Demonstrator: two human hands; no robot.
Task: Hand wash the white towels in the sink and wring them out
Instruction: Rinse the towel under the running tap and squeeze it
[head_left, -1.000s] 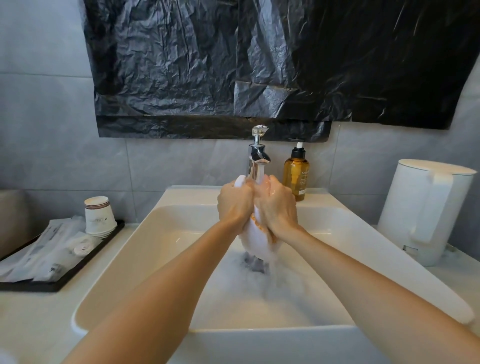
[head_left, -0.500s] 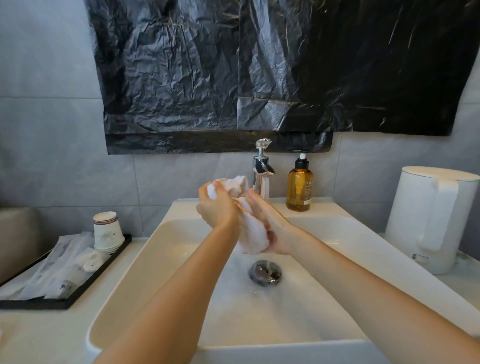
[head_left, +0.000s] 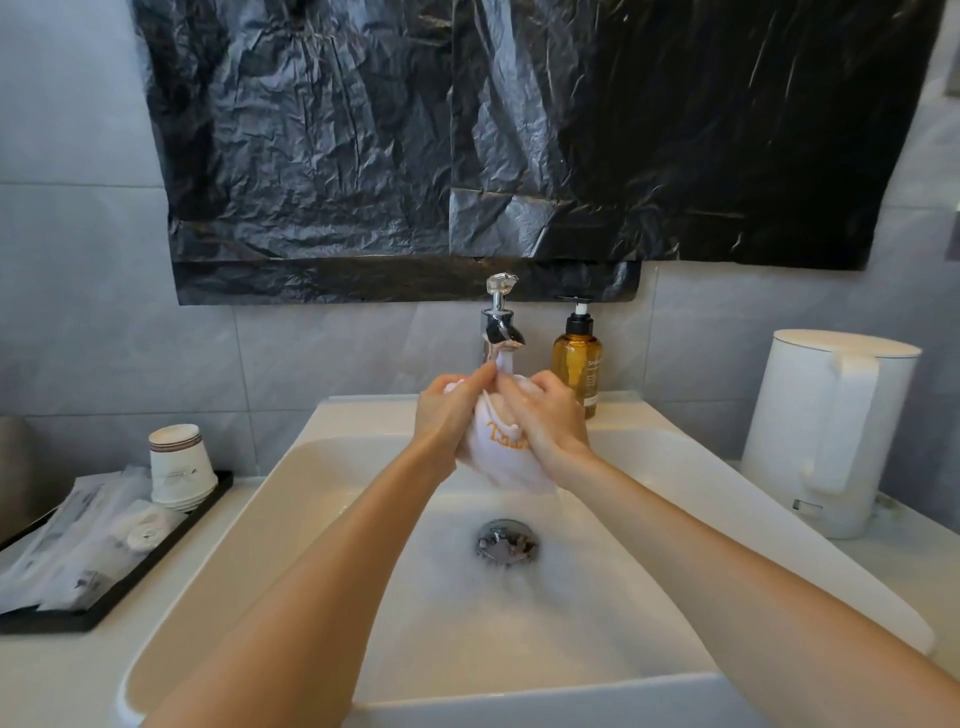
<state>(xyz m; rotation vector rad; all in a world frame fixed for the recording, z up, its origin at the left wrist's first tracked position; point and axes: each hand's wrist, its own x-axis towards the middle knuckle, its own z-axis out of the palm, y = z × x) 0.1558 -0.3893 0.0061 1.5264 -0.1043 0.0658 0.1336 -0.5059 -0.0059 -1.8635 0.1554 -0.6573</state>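
Both hands, left (head_left: 451, 415) and right (head_left: 545, 422), squeeze a bunched white towel (head_left: 500, 457) under the tap (head_left: 500, 325), above the sink (head_left: 332, 467) and drain (head_left: 508, 540). A soap bottle (head_left: 577, 358) stands beside the tap.

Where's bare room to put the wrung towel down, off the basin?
Bare: counter front-left, between black tray and sink; sink ledge left of faucet. Narrow strip between sink and white kettle. Crowded: tray, packed with cups and packets; amber bottle right of faucet.

Left hand (head_left: 448, 415), right hand (head_left: 545, 423), forearms bare
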